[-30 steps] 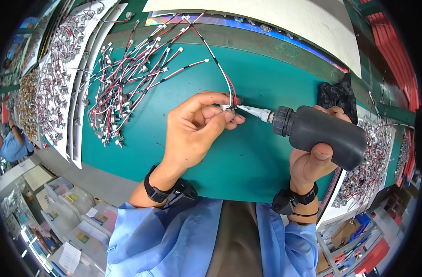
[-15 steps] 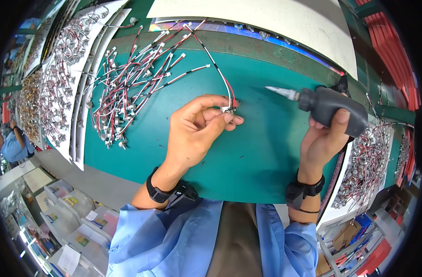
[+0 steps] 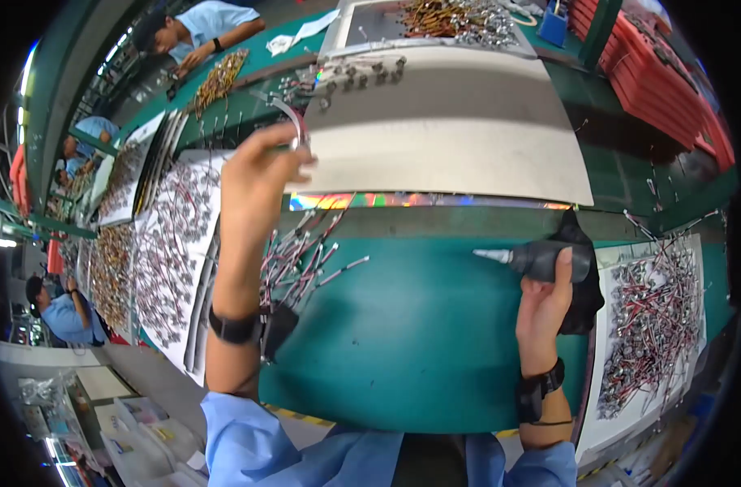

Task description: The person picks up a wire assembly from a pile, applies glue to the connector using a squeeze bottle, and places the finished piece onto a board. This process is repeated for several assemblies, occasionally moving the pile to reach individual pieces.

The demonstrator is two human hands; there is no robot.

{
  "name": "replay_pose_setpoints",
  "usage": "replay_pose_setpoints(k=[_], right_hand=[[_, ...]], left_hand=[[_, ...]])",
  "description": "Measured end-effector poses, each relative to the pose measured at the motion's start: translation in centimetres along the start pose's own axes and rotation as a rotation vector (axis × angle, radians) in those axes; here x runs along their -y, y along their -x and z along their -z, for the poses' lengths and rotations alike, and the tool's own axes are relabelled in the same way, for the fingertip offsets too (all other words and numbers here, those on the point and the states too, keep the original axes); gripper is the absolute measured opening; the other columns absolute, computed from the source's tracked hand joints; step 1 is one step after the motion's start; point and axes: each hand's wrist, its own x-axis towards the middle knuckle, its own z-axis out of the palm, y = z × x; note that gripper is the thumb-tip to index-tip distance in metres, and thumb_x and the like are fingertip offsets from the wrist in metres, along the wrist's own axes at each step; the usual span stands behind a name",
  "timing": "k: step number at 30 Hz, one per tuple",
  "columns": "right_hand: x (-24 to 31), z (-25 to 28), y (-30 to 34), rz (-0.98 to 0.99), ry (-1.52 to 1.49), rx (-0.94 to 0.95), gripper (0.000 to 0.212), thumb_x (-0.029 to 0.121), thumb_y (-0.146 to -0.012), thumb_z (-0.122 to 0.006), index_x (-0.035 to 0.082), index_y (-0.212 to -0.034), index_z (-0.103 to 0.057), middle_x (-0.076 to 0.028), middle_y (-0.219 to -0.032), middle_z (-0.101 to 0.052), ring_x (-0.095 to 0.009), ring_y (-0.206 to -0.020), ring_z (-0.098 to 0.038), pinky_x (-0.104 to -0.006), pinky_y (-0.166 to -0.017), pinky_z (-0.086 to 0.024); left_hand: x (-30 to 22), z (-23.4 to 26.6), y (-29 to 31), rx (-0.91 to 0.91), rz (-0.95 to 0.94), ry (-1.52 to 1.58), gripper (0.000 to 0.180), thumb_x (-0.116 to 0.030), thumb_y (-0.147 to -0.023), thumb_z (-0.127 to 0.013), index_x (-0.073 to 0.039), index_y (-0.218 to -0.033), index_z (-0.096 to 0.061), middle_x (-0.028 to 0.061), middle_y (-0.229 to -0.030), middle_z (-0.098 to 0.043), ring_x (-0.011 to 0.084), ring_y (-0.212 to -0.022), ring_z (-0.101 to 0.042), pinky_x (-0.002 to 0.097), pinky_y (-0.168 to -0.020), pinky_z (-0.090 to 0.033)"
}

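My left hand [image 3: 253, 187] is raised over the left edge of the white board [image 3: 459, 154], pinching a small wired component [image 3: 296, 122] whose red and white leads are smeared by motion. On the board's far left corner stand several small metal components [image 3: 362, 79]. At the right, my right hand [image 3: 542, 312] is wrapped round a black squeeze bottle [image 3: 541, 260] with a pale pointed nozzle [image 3: 494, 256] facing left. A pile of wired components [image 3: 309, 256] lies on the green mat [image 3: 419, 341], partly hidden behind my left forearm.
More wired components cover a white tray [image 3: 695, 341] at the right and white sheets [image 3: 180, 243] at the left. Black cloth [image 3: 583, 304] lies beside the bottle. Red stacked trays [image 3: 638, 81] stand far right. A co-worker [image 3: 216, 28] sits at the far left bench.
My left hand has moved up and away from the mat to the white board with the wired component. My view has tilted up; my right hand still holds the bottle.
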Motion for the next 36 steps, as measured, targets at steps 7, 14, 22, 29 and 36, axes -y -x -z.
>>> replay_pose_setpoints(k=[7, 14, 22, 29, 36], right_hand=[[1.0, -1.2, -0.1, 0.006, 0.025, -0.013, 0.025, 0.034, -0.087, -0.05, 0.012, -0.076, -0.049, 0.005, -0.062, -0.046, -0.004, -0.05, -0.036, -0.0204, -0.046, -0.028], [3.1, -0.2, -1.2, 0.05, -0.028, -0.013, 0.025, 0.034, -0.087, -0.05, 0.01, -0.08, -0.049, 0.002, -0.066, -0.047, -0.006, -0.055, -0.041, -0.0215, -0.048, -0.033], [9.4, 2.3, -3.3, 0.531, -0.351, -0.265, 0.028, 0.033, -0.087, -0.051, 0.005, -0.089, -0.052, -0.005, -0.077, -0.053, -0.012, -0.062, -0.047, -0.0223, -0.049, -0.039], [8.2, 4.2, -3.6, 0.476, -0.329, -0.114, 0.028, 0.033, -0.086, -0.052, 0.005, -0.085, -0.051, -0.005, -0.075, -0.055, -0.008, -0.051, -0.04, -0.0192, -0.045, -0.034], [8.5, 4.1, -3.6, 0.455, -0.247, -0.033, 0.032, 0.035, -0.088, -0.048, 0.003, -0.083, -0.05, -0.005, -0.072, -0.053, -0.007, -0.049, -0.037, -0.0181, -0.044, -0.031]], left_hand=[[9.1, -9.3, -18.4, 0.005, -0.262, -0.788, 0.025, -0.025, -0.066, -0.059, -0.011, -0.085, -0.067, 0.0124, -0.069, -0.063, 0.0277, -0.066, -0.06, 0.0351, -0.069, -0.049], [8.1, -16.8, -14.3, -0.278, -0.644, -0.856, 0.031, -0.017, -0.067, -0.059, -0.004, -0.095, -0.062, 0.0174, -0.107, -0.052, 0.033, -0.101, -0.048, 0.0375, -0.087, -0.04], [0.8, -24.8, 9.0, 0.792, -0.843, -0.479, 0.031, -0.011, -0.067, -0.061, -0.004, -0.097, -0.057, 0.0146, -0.099, -0.052, 0.0289, -0.091, -0.05, 0.0347, -0.075, -0.043], [2.2, -26.7, 10.9, 0.726, -0.875, -0.52, 0.012, -0.011, -0.066, -0.052, -0.002, -0.072, -0.057, 0.0114, -0.085, -0.049, 0.0253, -0.087, -0.048, 0.0314, -0.074, -0.043], [3.2, -26.3, 11.2, 0.635, -0.831, -0.413, 0.017, -0.013, -0.069, -0.056, -0.002, -0.083, -0.055, 0.0131, -0.088, -0.045, 0.0275, -0.083, -0.049, 0.0354, -0.07, -0.045]])
